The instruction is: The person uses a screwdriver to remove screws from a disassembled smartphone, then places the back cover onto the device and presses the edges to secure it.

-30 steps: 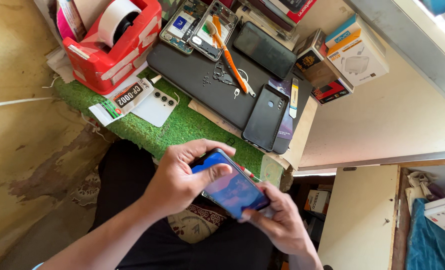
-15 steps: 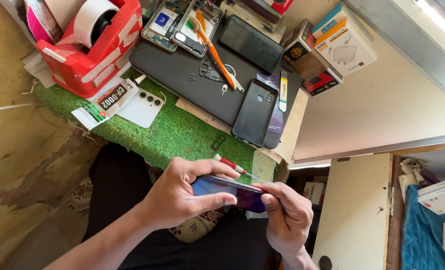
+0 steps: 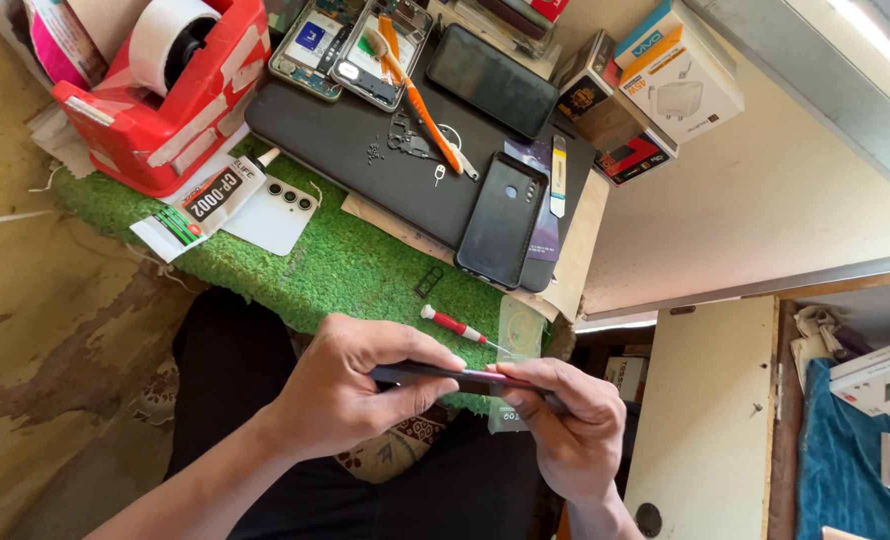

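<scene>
Both my left hand and right hand are clamped on the thin phone, edge-on above my lap, which seems stiff, slick and fragile, best gripped along its side edges.

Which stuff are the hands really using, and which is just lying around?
In use:
left hand
right hand
thin dark phone held edge-on

Lying about:
small red-handled screwdriver
red tape dispenser
white phone back cover
orange-handled brush

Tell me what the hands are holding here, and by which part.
Both hands grip one slim dark phone held edge-on: the left hand by its left end, the right hand by its right end.
</scene>
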`<state>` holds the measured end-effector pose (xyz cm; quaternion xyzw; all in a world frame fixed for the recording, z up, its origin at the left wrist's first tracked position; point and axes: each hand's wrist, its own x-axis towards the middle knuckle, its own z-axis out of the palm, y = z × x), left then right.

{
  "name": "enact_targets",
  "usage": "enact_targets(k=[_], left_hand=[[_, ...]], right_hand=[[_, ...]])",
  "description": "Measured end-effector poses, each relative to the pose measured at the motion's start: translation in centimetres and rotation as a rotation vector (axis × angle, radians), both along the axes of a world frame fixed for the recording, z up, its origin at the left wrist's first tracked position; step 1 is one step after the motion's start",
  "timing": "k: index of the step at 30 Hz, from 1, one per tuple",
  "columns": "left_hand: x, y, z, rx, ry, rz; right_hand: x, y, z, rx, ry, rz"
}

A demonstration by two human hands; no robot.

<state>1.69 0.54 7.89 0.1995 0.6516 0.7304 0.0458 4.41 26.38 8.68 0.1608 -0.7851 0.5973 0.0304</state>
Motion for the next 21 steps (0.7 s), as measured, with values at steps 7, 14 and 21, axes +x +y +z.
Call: enact_targets(k=[7,14,21], left_hand=[[-0.1,0.1,-0.5,0.137,0.096,0.068],[-0.8,-0.1,-0.8,-0.158,0.321,0.023],[-0.9,0.9,-1.2,0.077,0.071,-0.018]], right_hand=[[-0.5,0.2,-0.1,-0.150,-0.029,-0.016],[0.1,-0.1,0.5,0.041,0.025,-0.088],[-0.3,0.2,0.6,-0.149,-0.025,-0.102]])
